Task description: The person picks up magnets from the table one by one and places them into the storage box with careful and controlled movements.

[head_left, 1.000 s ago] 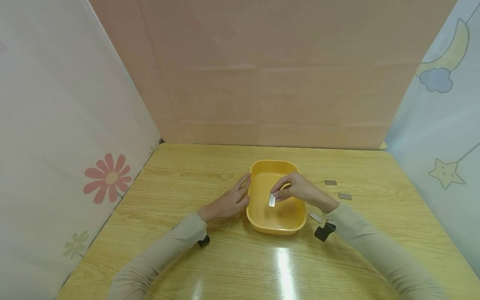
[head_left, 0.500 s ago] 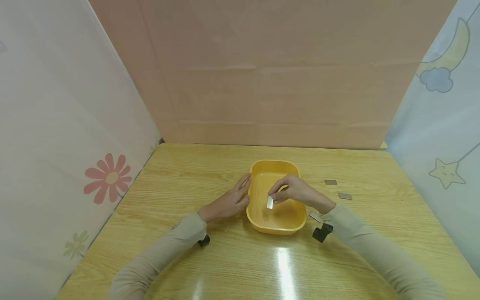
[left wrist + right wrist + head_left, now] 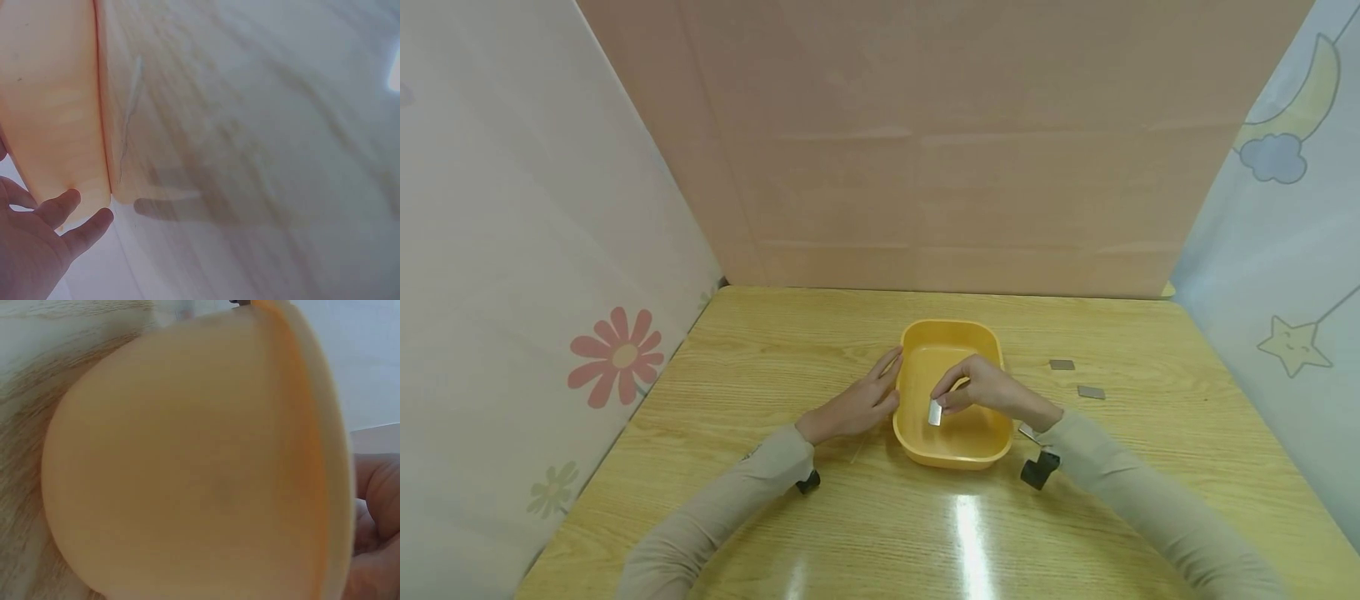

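Note:
A yellow plastic basin (image 3: 917,450) stands on the wooden table. My right hand (image 3: 981,387) reaches over its right side and pinches a small flat silvery metal piece (image 3: 935,412) between thumb and fingers, low over the basin's inside. Whether the piece touches the bottom I cannot tell. My left hand (image 3: 857,406) rests its fingers, nearly straight, against the basin's left side. In the left wrist view those fingers (image 3: 87,232) lie along the basin's outer wall (image 3: 56,112). The right wrist view shows the basin's outside (image 3: 187,456), which hides the metal piece.
Right of the basin lie two similar flat metal pieces, a farther one (image 3: 1062,365) and a nearer one (image 3: 1091,392). A third piece (image 3: 1028,432) lies by the basin's right wall, partly covered by the right sleeve. Cloth walls enclose the table (image 3: 775,333) behind and on both sides.
My right hand has moved slightly left and toward me over the basin, with the metal piece in its pinch. The left hand and the basin stay in place.

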`<state>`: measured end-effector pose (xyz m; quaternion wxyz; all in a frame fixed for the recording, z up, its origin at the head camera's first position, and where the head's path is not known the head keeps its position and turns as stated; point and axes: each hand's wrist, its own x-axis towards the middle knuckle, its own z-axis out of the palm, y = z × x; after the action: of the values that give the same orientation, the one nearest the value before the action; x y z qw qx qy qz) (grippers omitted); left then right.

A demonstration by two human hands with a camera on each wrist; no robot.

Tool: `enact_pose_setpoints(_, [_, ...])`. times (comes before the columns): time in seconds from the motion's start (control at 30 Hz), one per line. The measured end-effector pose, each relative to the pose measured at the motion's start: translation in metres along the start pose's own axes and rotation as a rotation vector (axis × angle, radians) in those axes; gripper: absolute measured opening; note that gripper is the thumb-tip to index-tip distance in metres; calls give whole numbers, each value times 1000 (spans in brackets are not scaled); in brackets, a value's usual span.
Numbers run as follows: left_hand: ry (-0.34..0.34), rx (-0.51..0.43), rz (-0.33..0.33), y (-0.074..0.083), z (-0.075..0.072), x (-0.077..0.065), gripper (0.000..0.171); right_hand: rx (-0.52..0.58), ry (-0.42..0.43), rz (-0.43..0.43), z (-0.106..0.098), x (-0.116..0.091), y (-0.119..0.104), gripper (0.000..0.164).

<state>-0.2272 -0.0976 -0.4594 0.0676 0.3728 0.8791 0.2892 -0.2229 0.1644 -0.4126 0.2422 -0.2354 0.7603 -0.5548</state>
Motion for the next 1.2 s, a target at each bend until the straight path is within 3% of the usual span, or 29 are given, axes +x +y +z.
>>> enact_pose_setpoints(0.6, [-7, -19, -3, 0, 0, 0, 61, -44, -15, 18, 11, 4, 3, 12])
enact_pose_setpoints(1.2, [13, -15, 10, -2, 3, 1, 61, -94, -38, -19, 19, 8, 9, 11])
